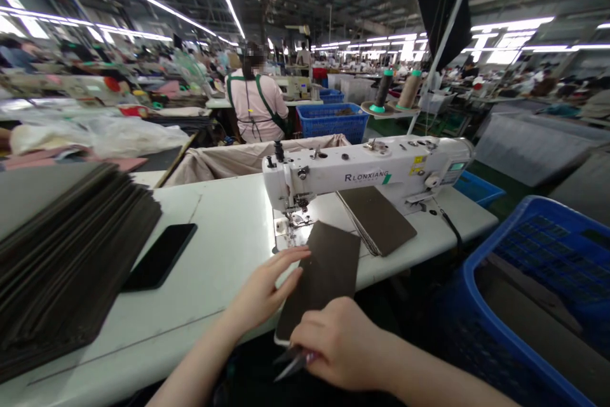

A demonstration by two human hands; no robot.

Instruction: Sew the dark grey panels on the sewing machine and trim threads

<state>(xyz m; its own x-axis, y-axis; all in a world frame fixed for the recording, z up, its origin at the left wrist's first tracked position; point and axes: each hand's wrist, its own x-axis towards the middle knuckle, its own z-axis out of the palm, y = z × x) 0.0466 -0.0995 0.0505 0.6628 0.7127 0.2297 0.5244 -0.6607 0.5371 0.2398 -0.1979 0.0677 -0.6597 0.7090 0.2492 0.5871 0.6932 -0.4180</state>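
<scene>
A dark brown flat panel (328, 261) lies at the front edge of the sewing table, its far end beside the needle area of a white sewing machine (333, 169). My left hand (267, 286) is open, fingers stretched out and touching the panel's left side near the presser foot. My right hand (336, 343) is closed around a pair of thread snips (296, 366), blades pointing left, at the panel's near end. Part of the snips' handle is hidden in my fingers. Under the machine arm sits a small stack of similar panels (381, 220).
At the left stand a tall stack of dark panels (71, 254) and a black phone (162, 258) on the white tabletop (214, 216). A blue basket (524, 216) is at the right. Thread cones (382, 93) rise behind the machine. A person (257, 99) sits ahead, facing away.
</scene>
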